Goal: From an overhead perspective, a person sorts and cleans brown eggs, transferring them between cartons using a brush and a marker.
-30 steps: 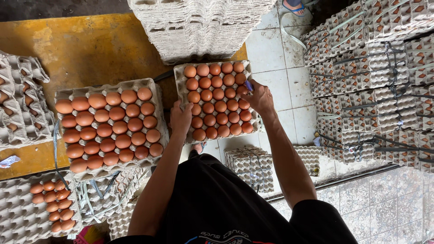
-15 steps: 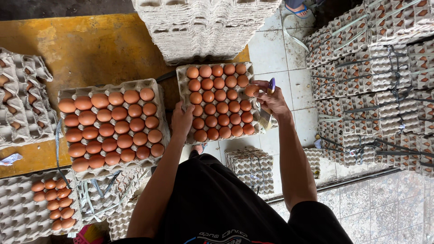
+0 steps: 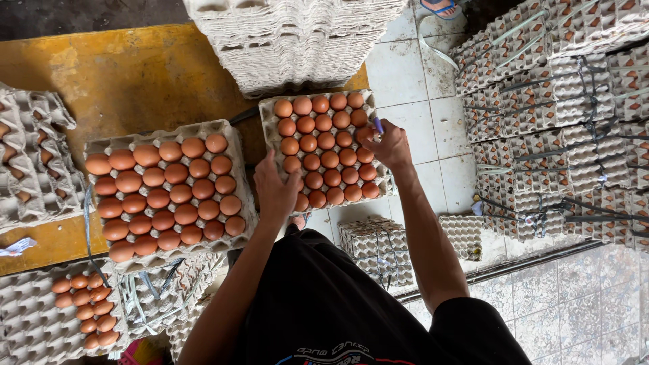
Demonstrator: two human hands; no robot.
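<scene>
Right now the left hand (image 3: 274, 189) lies flat, fingers spread, against the near left edge of a full tray of brown eggs (image 3: 324, 152) on the yellow table (image 3: 122, 81). Over the tray's right side, the right hand (image 3: 387, 145) is loosely curled, pinching a small purple thing (image 3: 378, 126). Another full tray (image 3: 165, 189) sits just beside it

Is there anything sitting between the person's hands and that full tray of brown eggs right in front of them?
Nothing visible does. The left hand already rests on the near left edge of the egg tray, and the right hand is on its right side, over the eggs, pinching a small blue object. Both hands touch it directly.
</scene>
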